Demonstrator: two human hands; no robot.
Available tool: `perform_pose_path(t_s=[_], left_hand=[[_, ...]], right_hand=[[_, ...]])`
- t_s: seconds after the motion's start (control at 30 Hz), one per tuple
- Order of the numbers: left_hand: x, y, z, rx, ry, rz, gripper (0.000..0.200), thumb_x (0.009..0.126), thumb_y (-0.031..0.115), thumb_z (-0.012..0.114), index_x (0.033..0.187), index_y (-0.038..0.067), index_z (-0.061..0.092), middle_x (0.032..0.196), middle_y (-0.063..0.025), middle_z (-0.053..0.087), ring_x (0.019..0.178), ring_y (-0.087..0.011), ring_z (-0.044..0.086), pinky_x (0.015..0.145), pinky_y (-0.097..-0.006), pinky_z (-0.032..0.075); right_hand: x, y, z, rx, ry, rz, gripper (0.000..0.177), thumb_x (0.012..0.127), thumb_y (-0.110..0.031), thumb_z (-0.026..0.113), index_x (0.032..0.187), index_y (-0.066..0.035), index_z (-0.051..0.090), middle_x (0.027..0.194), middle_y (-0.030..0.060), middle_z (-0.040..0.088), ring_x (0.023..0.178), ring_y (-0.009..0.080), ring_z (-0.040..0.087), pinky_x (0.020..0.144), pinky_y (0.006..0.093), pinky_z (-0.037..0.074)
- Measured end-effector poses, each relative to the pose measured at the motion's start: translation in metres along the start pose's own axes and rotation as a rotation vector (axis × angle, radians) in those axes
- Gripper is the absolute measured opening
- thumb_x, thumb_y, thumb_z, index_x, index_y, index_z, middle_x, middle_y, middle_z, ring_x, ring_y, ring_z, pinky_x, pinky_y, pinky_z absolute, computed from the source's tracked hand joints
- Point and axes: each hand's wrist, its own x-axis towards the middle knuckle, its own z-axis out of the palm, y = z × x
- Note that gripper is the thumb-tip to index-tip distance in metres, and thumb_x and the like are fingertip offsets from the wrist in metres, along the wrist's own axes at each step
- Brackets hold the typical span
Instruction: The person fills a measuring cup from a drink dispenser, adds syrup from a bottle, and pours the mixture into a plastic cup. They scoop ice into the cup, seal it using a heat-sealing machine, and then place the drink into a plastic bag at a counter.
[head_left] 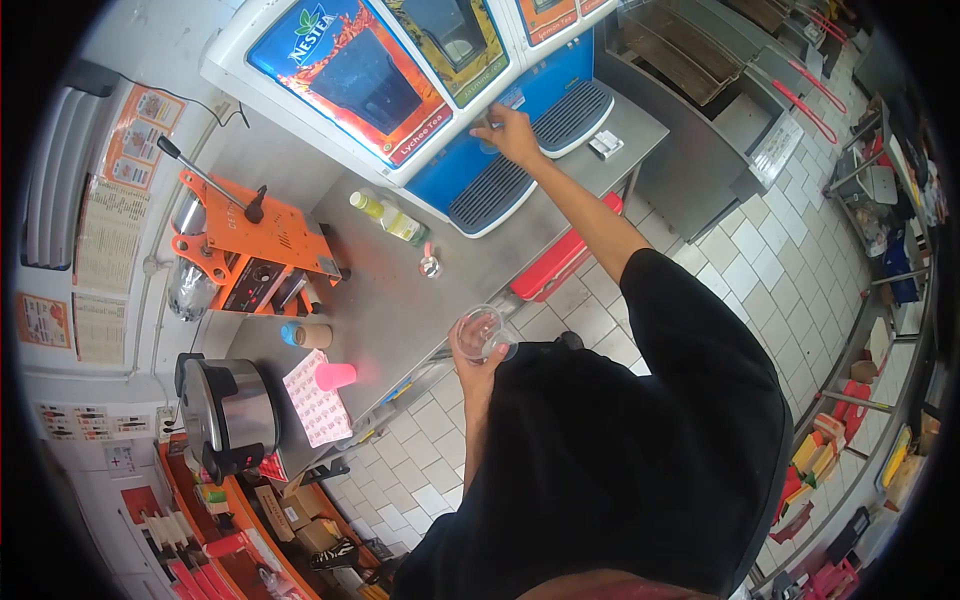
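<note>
A clear plastic cup (478, 328) is held in my left hand (477, 368), close to my body beside the counter's front edge. Its rim faces up toward me, and the inside looks empty. My right hand (514, 138) reaches out to the drink dispenser (425, 165), just below the Lychee Tea panel (375, 100). The fingers are bent together at the blue lower front, above the gap between two black drip trays (493, 195). Whatever they grip there is too small to make out.
On the steel counter (385, 285) stand a bottle with a yellow-green cap (390, 218), an orange sealing machine (262, 250), a pink cup (336, 375) on patterned paper, and a large cooker (228, 415). A fryer unit (690, 120) adjoins at right. Tiled floor (740, 260) lies below.
</note>
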Motion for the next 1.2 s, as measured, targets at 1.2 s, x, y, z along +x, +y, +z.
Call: perform_pose_path(t_s=[1.2], left_hand=[[0.232, -0.008, 0.094, 0.311, -0.066, 0.259, 0.092, 0.070, 0.017, 0.092, 0.141, 0.000, 0.036, 0.135, -0.0264, 0.054, 0.129, -0.0320, 0.052, 0.109, -0.0406, 0.041]], right_hand=[[-0.059, -0.065, -0.092, -0.441, -0.218, -0.385, 0.053, 0.072, -0.011, 0.084, 0.123, -0.011, 0.068, 0.114, 0.0090, 0.070, 0.102, 0.0292, 0.068, 0.088, 0.0380, 0.054]])
